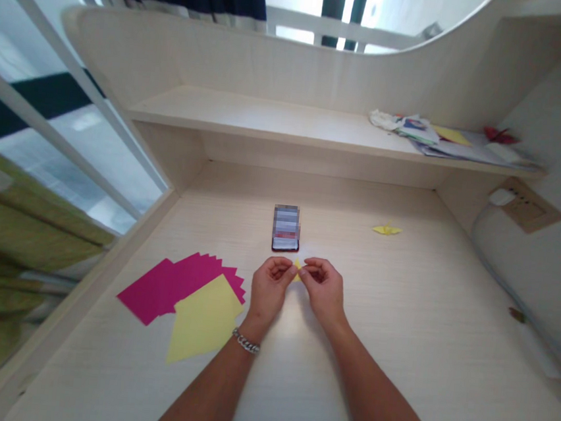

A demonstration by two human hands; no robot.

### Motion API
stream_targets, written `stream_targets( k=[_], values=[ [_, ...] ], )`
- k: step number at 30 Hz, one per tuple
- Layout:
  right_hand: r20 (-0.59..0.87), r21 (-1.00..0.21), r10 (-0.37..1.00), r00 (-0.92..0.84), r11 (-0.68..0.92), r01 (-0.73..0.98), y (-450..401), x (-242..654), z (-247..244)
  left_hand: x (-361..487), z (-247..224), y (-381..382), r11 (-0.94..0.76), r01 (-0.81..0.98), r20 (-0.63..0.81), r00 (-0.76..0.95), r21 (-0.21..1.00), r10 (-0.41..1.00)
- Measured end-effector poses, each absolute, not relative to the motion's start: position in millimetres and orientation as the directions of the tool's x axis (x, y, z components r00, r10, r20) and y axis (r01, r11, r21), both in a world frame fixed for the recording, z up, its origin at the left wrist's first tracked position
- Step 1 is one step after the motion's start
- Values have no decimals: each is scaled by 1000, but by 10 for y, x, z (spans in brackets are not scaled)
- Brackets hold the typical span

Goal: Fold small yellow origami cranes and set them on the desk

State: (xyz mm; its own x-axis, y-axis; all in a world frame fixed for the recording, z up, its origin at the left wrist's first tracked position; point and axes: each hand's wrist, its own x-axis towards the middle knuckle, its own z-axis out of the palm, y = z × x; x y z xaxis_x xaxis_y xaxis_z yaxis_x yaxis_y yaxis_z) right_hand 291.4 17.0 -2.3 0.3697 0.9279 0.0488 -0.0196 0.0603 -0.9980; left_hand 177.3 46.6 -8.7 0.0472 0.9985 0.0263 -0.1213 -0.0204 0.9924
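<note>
Between my two hands is a small piece of folded yellow paper (297, 269), pinched at its sides and mostly covered by my fingertips. My left hand (271, 289), with a chain bracelet on the wrist, has thumb and fingers closed on its left side. On the right side, my right hand (323, 291) grips it the same way. Just beyond them a phone (287, 228) lies on the desk. A folded yellow paper figure with pointed ends (386, 229) sits farther back to the right. Magenta sheets (153, 291) are fanned out at the left, partly under yellow sheets (205, 322).
The pale desk (401, 301) has a raised shelf (269, 120) along its back, with papers (446, 139) at its right end. A white plug (501, 197) and cable are at the right wall. Rails and a green curtain (16, 278) stand at the left.
</note>
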Motion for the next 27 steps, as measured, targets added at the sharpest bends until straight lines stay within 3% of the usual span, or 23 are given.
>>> stream_targets(
  k=[9,18,23,27],
  values=[
    [-123,-984,961,246,-85,-158,210,3005,-42,1802,-105,414,-36,-143,54,125,989,991],
    [27,-998,958,285,12,54,242,3100,-114,1821,-100,382,-36,-126,64,227,991,972],
    [2,-1000,964,267,4,-8,248,3109,-104,1825,-105,374,-22,-141,56,242,990,969],
    [-60,-985,963,262,-15,-173,241,3103,-80,1832,-121,371,10,-180,31,221,984,975]
  ],
)
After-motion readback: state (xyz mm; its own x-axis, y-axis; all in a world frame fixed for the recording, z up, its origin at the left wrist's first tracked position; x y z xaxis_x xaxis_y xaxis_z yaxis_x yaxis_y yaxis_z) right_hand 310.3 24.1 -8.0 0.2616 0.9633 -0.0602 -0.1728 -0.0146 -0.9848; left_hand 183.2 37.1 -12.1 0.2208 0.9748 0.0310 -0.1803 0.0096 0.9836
